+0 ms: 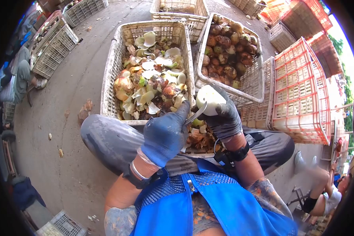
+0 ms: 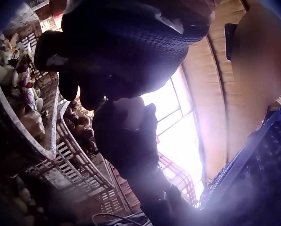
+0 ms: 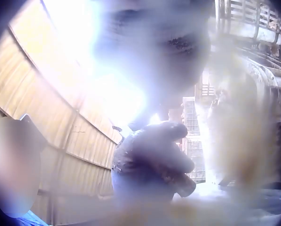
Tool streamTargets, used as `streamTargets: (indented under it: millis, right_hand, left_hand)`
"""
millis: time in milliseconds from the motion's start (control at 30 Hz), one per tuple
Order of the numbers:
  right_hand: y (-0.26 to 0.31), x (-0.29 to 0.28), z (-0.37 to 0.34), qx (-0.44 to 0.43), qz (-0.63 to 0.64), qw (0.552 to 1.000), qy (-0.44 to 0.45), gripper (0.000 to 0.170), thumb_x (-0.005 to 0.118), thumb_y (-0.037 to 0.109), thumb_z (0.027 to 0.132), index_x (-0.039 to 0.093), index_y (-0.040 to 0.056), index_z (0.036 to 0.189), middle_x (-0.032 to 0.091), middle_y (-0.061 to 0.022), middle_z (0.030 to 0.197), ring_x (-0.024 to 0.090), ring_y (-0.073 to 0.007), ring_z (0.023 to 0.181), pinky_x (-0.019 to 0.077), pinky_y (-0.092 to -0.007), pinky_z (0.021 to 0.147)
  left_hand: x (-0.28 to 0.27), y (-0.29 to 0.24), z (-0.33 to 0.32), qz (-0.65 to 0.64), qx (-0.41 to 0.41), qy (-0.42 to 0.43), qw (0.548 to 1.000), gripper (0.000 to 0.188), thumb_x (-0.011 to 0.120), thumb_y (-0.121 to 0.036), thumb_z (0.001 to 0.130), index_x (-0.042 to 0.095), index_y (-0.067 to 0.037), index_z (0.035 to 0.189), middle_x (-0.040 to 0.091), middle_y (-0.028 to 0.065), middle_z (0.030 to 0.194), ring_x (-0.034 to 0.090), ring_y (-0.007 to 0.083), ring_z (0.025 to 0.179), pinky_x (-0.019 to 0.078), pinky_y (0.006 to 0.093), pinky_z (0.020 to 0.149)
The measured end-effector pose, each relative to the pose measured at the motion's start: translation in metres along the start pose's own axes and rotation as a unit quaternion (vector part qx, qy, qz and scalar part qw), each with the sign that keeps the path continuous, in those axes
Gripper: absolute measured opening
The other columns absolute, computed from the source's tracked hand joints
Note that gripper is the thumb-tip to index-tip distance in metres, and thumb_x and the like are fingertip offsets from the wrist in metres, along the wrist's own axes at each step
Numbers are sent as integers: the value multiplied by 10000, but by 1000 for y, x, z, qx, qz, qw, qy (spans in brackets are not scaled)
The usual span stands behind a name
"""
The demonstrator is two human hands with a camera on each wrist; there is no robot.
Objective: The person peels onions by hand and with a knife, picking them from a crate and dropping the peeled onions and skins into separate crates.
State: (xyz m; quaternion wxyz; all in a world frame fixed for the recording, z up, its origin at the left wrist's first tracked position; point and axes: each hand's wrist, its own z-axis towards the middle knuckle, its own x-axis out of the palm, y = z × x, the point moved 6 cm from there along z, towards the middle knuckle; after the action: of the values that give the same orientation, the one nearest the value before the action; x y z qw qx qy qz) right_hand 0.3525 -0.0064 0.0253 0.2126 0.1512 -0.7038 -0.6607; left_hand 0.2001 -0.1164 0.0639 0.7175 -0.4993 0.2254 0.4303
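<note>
A blue-gloved left hand (image 1: 163,135) grips a small knife (image 1: 196,115), its curved blade lying against a peeled white onion (image 1: 209,99). The right hand (image 1: 229,120), in a dark grey glove, holds that onion from the right side and below. In the left wrist view the pale onion (image 2: 131,113) sits in the right hand's fingers, just under the left glove. Seen from the right wrist, the left hand (image 3: 152,162) is curled round the knife's handle (image 3: 183,184). Both hands are above the person's lap, at the near edge of the crate of peelings.
Ahead stands a plastic crate (image 1: 111,84) heaped with onion skins and peelings. To its right a tilted crate (image 1: 259,92) holds unpeeled brown onions. Red-and-white crates (image 1: 299,90) are stacked at the right. Other people sit at the far left and right.
</note>
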Motion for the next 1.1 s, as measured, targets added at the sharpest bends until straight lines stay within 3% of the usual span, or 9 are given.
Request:
streamTargets:
  millis: [67, 400, 500, 600, 633, 700, 867, 933, 1100]
  right_hand:
    - [-7, 11, -5, 88, 336, 937, 37, 742, 851, 220, 762, 521, 17, 1395, 632, -135, 1265, 656, -262, 1121, 580, -431, 948]
    - [-24, 24, -9, 80, 305, 948, 36, 707, 806, 304, 805, 508, 19, 1379, 630, -122, 1246, 658, -252, 1117, 576, -398, 965]
    - [-11, 12, -10, -2, -165, 986, 25, 744, 815, 294, 793, 493, 11, 1401, 652, -154, 1211, 703, -309, 1033, 614, -417, 886]
    - [-19, 12, -16, 88, 232, 969, 12, 776, 837, 278, 767, 493, 7, 1408, 655, -150, 1219, 707, -288, 1009, 612, -395, 880]
    - [-19, 0, -10, 20, -150, 989, 2, 802, 853, 283, 751, 496, 4, 1413, 656, -145, 1229, 702, -272, 1037, 598, -375, 902]
    - [-17, 0, -7, 22, -95, 995, 2, 808, 865, 286, 739, 507, 8, 1407, 657, -141, 1229, 696, -263, 1053, 588, -367, 917]
    - [-2, 7, -6, -149, -355, 922, 38, 802, 896, 283, 701, 551, 7, 1370, 666, -124, 1208, 678, -245, 1088, 555, -352, 963]
    - [-23, 3, -8, 47, -25, 999, -13, 720, 912, 213, 680, 609, -15, 1293, 685, -95, 1168, 651, -154, 1104, 546, -328, 939]
    - [-12, 24, -25, 40, -83, 996, 18, 808, 955, 292, 660, 589, 9, 1323, 687, -86, 1187, 642, -162, 1094, 526, -325, 966]
  left_hand:
    - [4, 6, 1, 54, 4, -3, 999, 554, 676, -68, 790, 658, -70, 1343, 671, 120, 737, 680, 299, 639, 546, 417, 583]
    - [40, 30, -6, -144, -118, 2, 982, 522, 628, -87, 894, 603, -65, 1415, 722, 158, 751, 696, 265, 614, 561, 373, 577]
    - [51, 63, -16, -557, -431, 4, 710, 530, 588, -93, 922, 533, 31, 1434, 728, 126, 777, 633, 135, 516, 524, 264, 484]
    - [35, 75, -11, -447, -302, -8, 842, 601, 607, -47, 867, 522, 13, 1459, 759, 156, 891, 663, 174, 564, 547, 310, 526]
    - [37, 72, -12, -447, -300, -6, 843, 601, 607, -47, 867, 522, 13, 1459, 759, 156, 891, 663, 174, 564, 547, 310, 526]
    - [6, 26, -1, -32, 21, -107, 994, 644, 621, -29, 826, 526, 14, 1461, 726, 145, 833, 666, 232, 585, 542, 358, 548]
    - [13, 4, 4, 84, 60, -16, 994, 631, 610, -91, 839, 531, 20, 1455, 612, 108, 681, 641, 268, 564, 510, 397, 520]
    - [22, 13, 4, 108, 55, 11, 993, 611, 606, -103, 859, 532, 10, 1455, 635, 116, 702, 662, 276, 586, 523, 413, 537]
    - [20, 40, 8, 110, -121, 15, 986, 577, 602, -46, 852, 591, -81, 1429, 657, 175, 702, 677, 331, 619, 543, 443, 582]
